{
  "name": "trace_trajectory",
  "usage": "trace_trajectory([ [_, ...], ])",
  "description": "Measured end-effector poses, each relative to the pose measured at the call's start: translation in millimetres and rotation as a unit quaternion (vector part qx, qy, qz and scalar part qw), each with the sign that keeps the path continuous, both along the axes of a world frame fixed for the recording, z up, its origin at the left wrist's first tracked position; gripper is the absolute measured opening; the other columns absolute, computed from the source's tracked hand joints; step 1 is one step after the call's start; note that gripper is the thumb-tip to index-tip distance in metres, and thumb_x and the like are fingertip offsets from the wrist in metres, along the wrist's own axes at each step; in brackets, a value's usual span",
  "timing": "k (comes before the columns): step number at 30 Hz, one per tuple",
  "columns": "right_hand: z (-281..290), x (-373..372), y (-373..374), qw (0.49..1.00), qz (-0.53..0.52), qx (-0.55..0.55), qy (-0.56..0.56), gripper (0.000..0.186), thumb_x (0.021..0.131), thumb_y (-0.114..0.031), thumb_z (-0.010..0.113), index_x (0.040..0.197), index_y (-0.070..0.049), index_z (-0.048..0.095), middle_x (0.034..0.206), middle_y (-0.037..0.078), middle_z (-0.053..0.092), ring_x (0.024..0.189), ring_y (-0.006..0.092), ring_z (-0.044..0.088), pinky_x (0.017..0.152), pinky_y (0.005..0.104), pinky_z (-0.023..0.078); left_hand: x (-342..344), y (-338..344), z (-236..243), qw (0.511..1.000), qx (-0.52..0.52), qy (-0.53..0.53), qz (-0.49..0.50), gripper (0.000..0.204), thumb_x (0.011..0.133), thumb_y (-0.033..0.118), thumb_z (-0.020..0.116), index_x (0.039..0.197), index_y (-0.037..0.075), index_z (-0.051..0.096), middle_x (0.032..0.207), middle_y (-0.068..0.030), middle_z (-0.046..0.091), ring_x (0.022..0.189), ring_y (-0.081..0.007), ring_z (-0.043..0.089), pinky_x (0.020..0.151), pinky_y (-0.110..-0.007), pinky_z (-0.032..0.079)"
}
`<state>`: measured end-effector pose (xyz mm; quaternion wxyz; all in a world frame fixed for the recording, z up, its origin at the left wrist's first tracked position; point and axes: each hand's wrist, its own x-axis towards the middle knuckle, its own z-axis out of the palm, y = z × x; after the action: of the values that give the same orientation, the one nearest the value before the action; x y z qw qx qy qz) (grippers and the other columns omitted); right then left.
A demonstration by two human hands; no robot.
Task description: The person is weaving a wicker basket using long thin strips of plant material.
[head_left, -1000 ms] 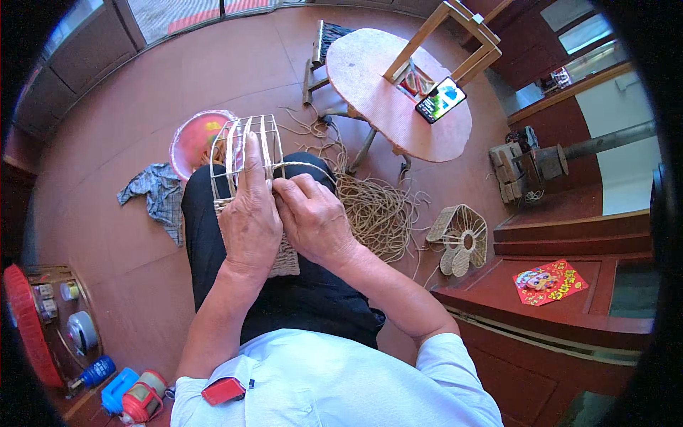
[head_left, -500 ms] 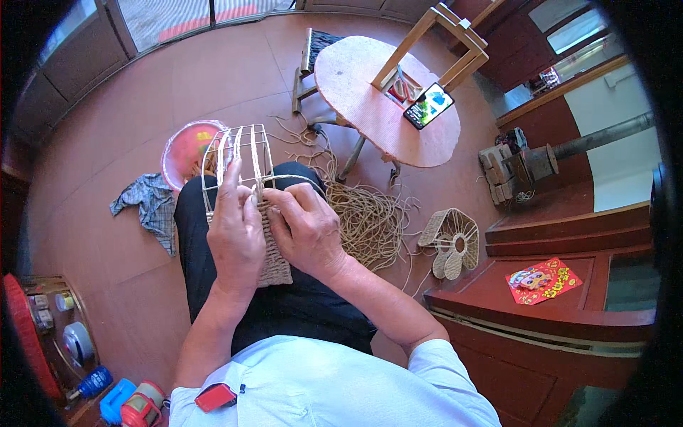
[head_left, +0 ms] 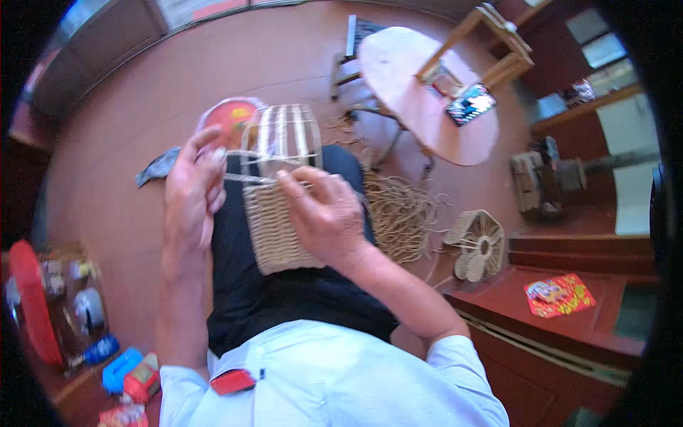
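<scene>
A partly woven basket piece (head_left: 274, 231) rests on my lap, its lower part covered in tight tan cord rows. Above the weave its wire frame (head_left: 314, 135) shows bare, with pale strands running lengthwise. My left hand (head_left: 191, 192) is off the left side of the frame, fingers closed on a pale cord (head_left: 240, 178) that stretches across to the weave's top edge. Curled over the right side of the piece, my right hand (head_left: 325, 215) has its thumb and forefinger pressed together at the top row. What lies under its fingertips is hidden.
A heap of loose cord (head_left: 405, 217) lies on the floor at my right, near a woven piece with round shapes (head_left: 478, 245). A pink basin (head_left: 231, 117) stands beyond my knees. Ahead right is a round table (head_left: 398, 64) with a phone (head_left: 471, 104) and wooden frame (head_left: 512, 60).
My left hand has moved left, away from the frame, drawing the cord out sideways. My right hand stays at the weave's top edge. The view has shifted, and more weave shows.
</scene>
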<state>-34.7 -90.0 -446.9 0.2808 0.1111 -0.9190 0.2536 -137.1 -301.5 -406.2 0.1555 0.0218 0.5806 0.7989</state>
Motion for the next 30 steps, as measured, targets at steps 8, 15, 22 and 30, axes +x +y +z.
trace_trajectory([
  [8, 6.5, 5.8, -4.1, 0.994, 0.005, 0.098, -0.044, 0.048, 0.101, -0.019, 0.077, 0.146, -0.005, 0.071, 0.134, 0.015, 0.069, 0.111, 0.0316, 0.069, 0.095, 0.0453, 0.057, -85.7, -12.8, 36.9, 0.997, -0.033, 0.070, 0.008, 0.042, 0.108, 0.018, 0.075, 0.146, 0.003, 0.063, 0.100, 0.0011, 0.069, 0.072, -0.0027, 0.058, 0.059, -0.019, 0.046],
  [15, 6.9, 9.1, -15.7, 0.988, -0.007, 0.138, -0.071, 0.068, 0.095, -0.028, 0.080, 0.155, -0.004, 0.060, 0.136, 0.014, 0.062, 0.109, 0.0303, 0.068, 0.091, 0.0440, 0.055, -33.0, 58.4, 136.6, 0.935, -0.247, 0.247, -0.058, 0.036, 0.113, 0.011, 0.067, 0.144, -0.006, 0.062, 0.120, -0.0170, 0.074, 0.100, -0.0214, 0.072, 0.090, -0.033, 0.065],
  [22, 17.3, 6.4, -18.5, 0.989, -0.021, 0.070, -0.127, 0.058, 0.095, -0.029, 0.083, 0.147, -0.009, 0.065, 0.131, 0.015, 0.065, 0.116, 0.0362, 0.070, 0.098, 0.0484, 0.058, -39.6, 19.3, 59.6, 0.845, -0.414, 0.332, 0.069, 0.048, 0.106, 0.023, 0.076, 0.145, -0.001, 0.064, 0.101, -0.0128, 0.078, 0.084, -0.0161, 0.074, 0.077, -0.035, 0.061],
  [30, 18.8, 1.5, -13.4, 0.994, -0.011, 0.059, -0.094, 0.057, 0.093, -0.031, 0.083, 0.141, -0.007, 0.066, 0.123, 0.014, 0.065, 0.108, 0.0308, 0.070, 0.089, 0.0437, 0.059, 16.1, 18.8, -44.5, 0.997, -0.051, -0.003, -0.058, 0.077, 0.104, 0.011, 0.075, 0.166, -0.011, 0.035, 0.127, -0.0179, 0.075, 0.119, -0.0185, 0.071, 0.105, -0.032, 0.056],
])
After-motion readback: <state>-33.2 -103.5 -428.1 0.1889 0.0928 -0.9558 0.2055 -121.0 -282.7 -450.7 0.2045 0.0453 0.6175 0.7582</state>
